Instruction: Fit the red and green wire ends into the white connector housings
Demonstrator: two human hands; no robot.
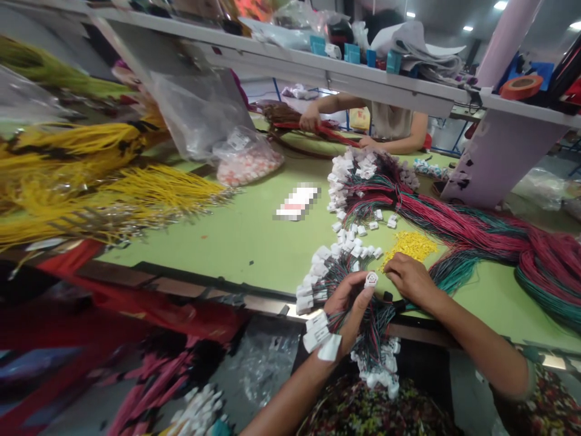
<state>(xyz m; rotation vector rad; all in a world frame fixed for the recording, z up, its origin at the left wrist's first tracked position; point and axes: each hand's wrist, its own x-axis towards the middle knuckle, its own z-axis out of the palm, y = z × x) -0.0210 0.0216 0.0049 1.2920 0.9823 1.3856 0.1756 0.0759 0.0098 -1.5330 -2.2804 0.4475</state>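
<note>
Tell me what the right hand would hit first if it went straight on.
Most likely the white plastic connector pinched in the left hand, just ahead of the right hand; depth is unclear, so it might pass over it.

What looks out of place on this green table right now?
The loose heap of small yellow pieces stands out: it lies spilled-looking and unbagged on the green table, just beyond the right hand and against the wire bundles with white connectors.

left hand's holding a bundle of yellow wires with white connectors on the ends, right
The colour is wrong: the head view shows the left hand holding a bundle of red and green wires, not yellow, with white connectors on the ends.
</note>
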